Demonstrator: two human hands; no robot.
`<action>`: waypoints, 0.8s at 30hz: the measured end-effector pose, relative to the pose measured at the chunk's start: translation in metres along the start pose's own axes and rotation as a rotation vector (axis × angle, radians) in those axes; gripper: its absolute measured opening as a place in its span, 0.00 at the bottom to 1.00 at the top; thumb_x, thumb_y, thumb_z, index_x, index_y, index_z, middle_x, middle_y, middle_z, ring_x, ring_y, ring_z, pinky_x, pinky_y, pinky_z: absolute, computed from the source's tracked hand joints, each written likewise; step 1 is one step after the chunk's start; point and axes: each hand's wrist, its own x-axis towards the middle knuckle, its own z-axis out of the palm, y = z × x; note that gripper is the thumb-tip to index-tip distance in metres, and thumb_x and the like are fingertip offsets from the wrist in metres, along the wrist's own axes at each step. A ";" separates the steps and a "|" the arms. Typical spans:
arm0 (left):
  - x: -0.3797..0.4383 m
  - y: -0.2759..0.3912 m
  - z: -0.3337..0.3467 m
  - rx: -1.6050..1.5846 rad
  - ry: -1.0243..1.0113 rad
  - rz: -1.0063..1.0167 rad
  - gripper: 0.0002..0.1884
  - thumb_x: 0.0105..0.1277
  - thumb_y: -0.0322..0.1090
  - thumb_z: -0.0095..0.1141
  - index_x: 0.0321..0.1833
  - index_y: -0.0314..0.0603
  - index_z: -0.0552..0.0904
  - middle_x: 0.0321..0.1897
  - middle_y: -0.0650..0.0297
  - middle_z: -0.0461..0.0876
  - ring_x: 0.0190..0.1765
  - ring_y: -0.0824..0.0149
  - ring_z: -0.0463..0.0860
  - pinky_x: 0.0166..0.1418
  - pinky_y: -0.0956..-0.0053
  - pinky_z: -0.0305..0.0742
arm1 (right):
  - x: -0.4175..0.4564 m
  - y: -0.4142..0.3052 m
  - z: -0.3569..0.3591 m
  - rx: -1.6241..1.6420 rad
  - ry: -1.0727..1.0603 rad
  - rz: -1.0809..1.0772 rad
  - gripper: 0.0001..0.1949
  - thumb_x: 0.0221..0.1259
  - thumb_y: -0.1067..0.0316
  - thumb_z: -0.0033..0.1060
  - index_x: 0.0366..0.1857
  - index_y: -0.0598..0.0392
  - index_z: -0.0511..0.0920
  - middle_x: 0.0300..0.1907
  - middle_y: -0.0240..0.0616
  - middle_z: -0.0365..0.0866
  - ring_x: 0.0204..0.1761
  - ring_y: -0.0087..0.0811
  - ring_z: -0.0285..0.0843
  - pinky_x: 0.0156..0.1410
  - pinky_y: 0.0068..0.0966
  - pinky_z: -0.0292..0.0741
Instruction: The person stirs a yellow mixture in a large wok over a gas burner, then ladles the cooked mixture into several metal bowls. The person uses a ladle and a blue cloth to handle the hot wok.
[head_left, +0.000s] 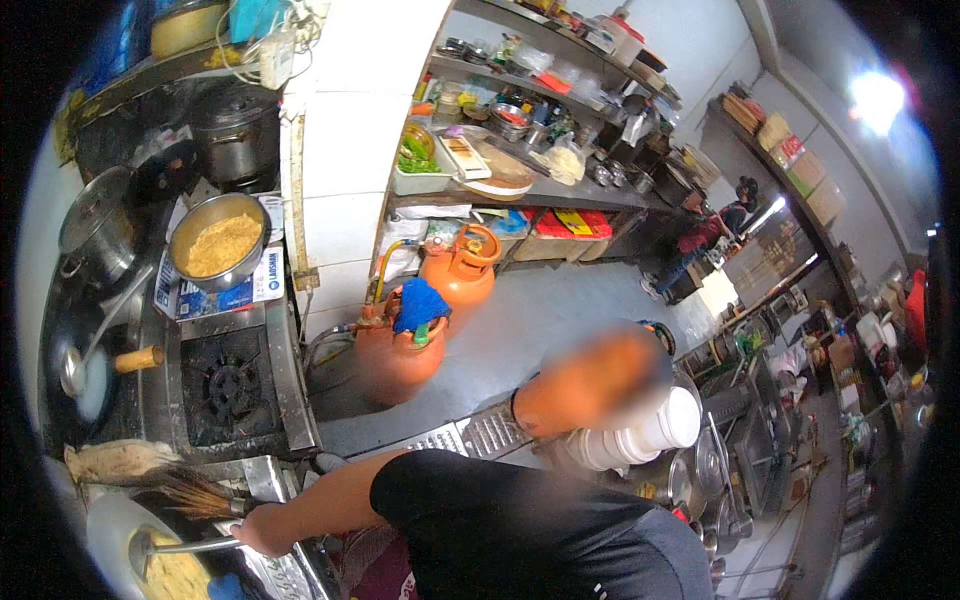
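Observation:
My right hand (264, 529) grips the metal handle of a ladle (191, 545) at the lower left. The ladle's bowl rests in a wok (112, 517), at the edge of pale yellow food (174, 576). Just beyond my fingers lies a bamboo wok brush (196, 498), its bristles pointing left towards the wok. A blue cloth (225, 588) shows at the wok's near side, cut off by the frame. My left hand is out of view. Above the brush, a folded, stained cloth (124, 459) lies along the stove.
A gas burner (231, 382) sits beyond the wok. A metal bowl of yellow food (223, 241) stands on flattened cardboard (262, 279). Orange gas cylinders (397, 364) stand on the floor, near a white bucket (671, 420). Another person (705, 229) is far off by a counter.

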 end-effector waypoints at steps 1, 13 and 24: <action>0.001 0.004 0.001 0.016 -0.009 0.003 0.15 0.64 0.45 0.55 0.41 0.38 0.77 0.34 0.59 0.79 0.36 0.60 0.78 0.40 0.65 0.74 | -0.002 0.000 -0.003 -0.014 0.011 -0.006 0.25 0.55 0.69 0.55 0.56 0.69 0.63 0.35 0.59 0.81 0.42 0.57 0.81 0.44 0.47 0.76; -0.131 -0.132 0.000 0.029 0.077 -0.115 0.21 0.62 0.48 0.55 0.48 0.36 0.78 0.40 0.55 0.81 0.42 0.56 0.80 0.47 0.63 0.76 | 0.041 0.005 0.020 -0.378 -0.119 -0.520 0.12 0.56 0.67 0.57 0.40 0.61 0.77 0.39 0.52 0.81 0.44 0.49 0.79 0.51 0.44 0.76; -0.290 -0.190 0.186 -0.101 0.049 -0.445 0.27 0.61 0.50 0.56 0.54 0.34 0.78 0.46 0.52 0.83 0.48 0.52 0.82 0.54 0.62 0.78 | 0.040 0.040 -0.008 -0.054 -0.003 -0.099 0.15 0.69 0.62 0.49 0.53 0.59 0.69 0.40 0.55 0.81 0.42 0.50 0.81 0.41 0.41 0.76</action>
